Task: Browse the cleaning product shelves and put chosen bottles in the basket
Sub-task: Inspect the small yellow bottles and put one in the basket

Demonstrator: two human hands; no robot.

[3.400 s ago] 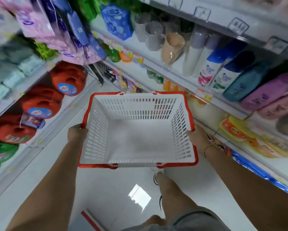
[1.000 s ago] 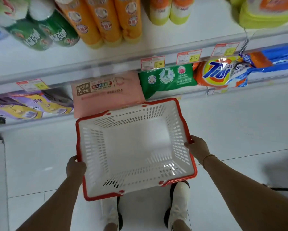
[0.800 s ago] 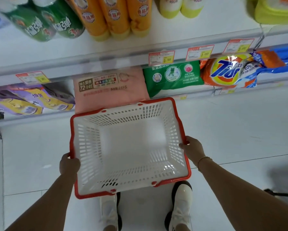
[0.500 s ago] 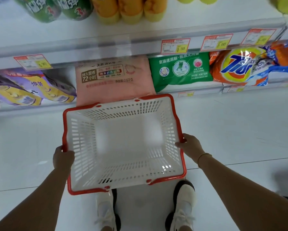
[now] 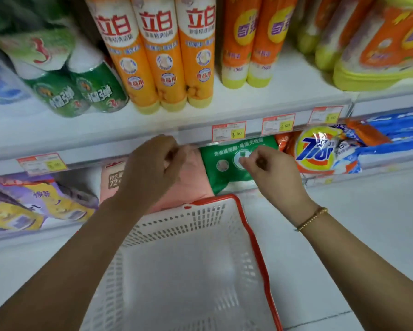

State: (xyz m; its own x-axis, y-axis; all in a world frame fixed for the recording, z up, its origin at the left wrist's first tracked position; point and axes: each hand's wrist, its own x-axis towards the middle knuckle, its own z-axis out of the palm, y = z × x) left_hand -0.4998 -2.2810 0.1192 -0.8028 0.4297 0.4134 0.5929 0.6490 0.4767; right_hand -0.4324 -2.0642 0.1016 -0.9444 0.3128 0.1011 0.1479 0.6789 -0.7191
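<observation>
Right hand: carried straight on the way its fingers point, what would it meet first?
The right hand would probably meet the green plastic packet just ahead; depth is unclear, so it may already touch.

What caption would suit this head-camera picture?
Left hand and right hand hover before the pink bag and green bag, above the red-rimmed basket.

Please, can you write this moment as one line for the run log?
left hand: fingers curled, before pink bag | right hand: fingers curled, before green bag | basket: unheld, empty | orange bottles: on shelf
</observation>
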